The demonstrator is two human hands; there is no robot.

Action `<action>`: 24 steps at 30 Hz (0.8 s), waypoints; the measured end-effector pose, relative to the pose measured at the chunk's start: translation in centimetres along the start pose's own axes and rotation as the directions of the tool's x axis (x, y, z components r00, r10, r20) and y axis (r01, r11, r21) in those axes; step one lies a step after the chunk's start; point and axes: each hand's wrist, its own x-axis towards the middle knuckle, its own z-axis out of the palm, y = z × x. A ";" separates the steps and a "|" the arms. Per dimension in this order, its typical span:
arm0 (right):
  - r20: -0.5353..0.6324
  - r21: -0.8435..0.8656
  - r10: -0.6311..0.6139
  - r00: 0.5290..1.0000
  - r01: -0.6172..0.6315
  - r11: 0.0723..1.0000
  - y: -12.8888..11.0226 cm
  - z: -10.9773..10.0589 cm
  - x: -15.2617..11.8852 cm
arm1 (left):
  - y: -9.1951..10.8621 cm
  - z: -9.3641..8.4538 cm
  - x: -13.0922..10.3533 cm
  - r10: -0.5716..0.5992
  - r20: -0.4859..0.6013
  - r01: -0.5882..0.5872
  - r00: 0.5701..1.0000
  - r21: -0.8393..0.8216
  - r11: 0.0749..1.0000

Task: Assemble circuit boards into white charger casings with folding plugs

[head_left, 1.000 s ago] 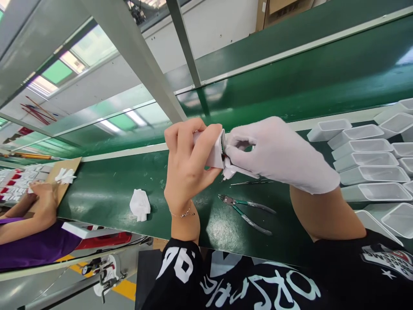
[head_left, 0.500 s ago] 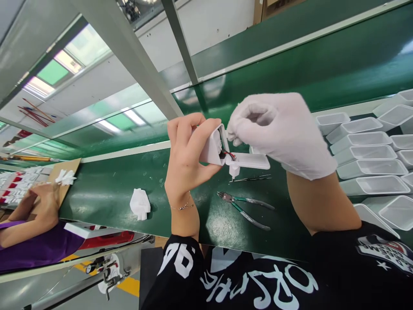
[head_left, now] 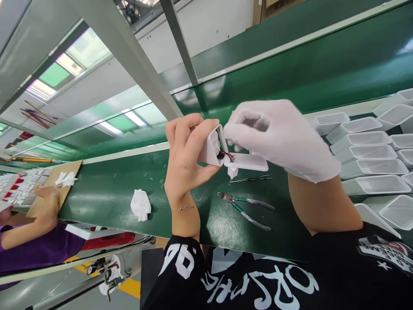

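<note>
My bare left hand (head_left: 189, 155) grips a white plastic housing (head_left: 209, 149) whose open end faces right. Red and black wires (head_left: 228, 155) run from inside it to a flat white cover (head_left: 250, 162) with a small block on its underside. My right hand (head_left: 267, 133), in a white glove, is closed in a pinch at the housing's open edge; whatever its fingertips hold is hidden. Below lie tweezers (head_left: 251, 178) and green-handled cutting pliers (head_left: 245, 209) on the green bench.
Several translucent white bins (head_left: 368, 153) stand in rows at the right. A crumpled white glove-like piece (head_left: 140, 205) lies on the bench (head_left: 103, 189) to the left. Farther left, a co-worker's arm (head_left: 48, 209) rests by a cardboard sheet (head_left: 69, 168) and many white parts.
My right hand has shifted slightly down and left, its fingertips closer to the housing's opening. My left hand has barely moved. The co-worker at left has leaned into view.
</note>
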 end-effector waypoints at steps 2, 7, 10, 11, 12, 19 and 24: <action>-0.014 -0.042 0.016 1.000 -0.017 0.999 0.0 -0.6 -0.1 | 0.2 -0.2 -0.1 -0.045 -0.006 0.045 0.999 -0.012 0.999; 0.124 -0.212 0.071 0.990 -0.043 0.976 -0.4 -0.4 -0.3 | 0.8 -0.5 -0.4 -0.143 0.011 0.143 0.990 -0.007 0.990; 0.115 -0.323 0.067 0.991 -0.027 0.946 -0.8 0.3 -0.1 | 1.1 -0.5 -0.4 -0.121 0.013 0.120 0.993 0.033 0.992; 0.108 -0.355 0.078 0.991 -0.034 0.934 -0.9 0.5 0.0 | 1.2 -0.5 -0.3 -0.100 0.007 0.099 0.995 0.061 0.993; 0.103 -0.378 0.091 0.991 -0.046 0.925 -1.0 0.6 0.1 | 1.2 -0.5 -0.3 -0.077 0.001 0.077 0.997 0.087 0.993; 0.083 -0.383 0.058 0.995 -0.022 0.923 -0.9 1.5 0.4 | 0.7 -0.5 -0.1 0.061 -0.040 -0.053 0.997 0.185 0.981; -0.018 -0.307 0.007 1.000 -0.012 0.952 -0.3 2.2 0.7 | 0.4 -0.6 -0.2 0.019 0.014 -0.021 1.000 0.130 0.991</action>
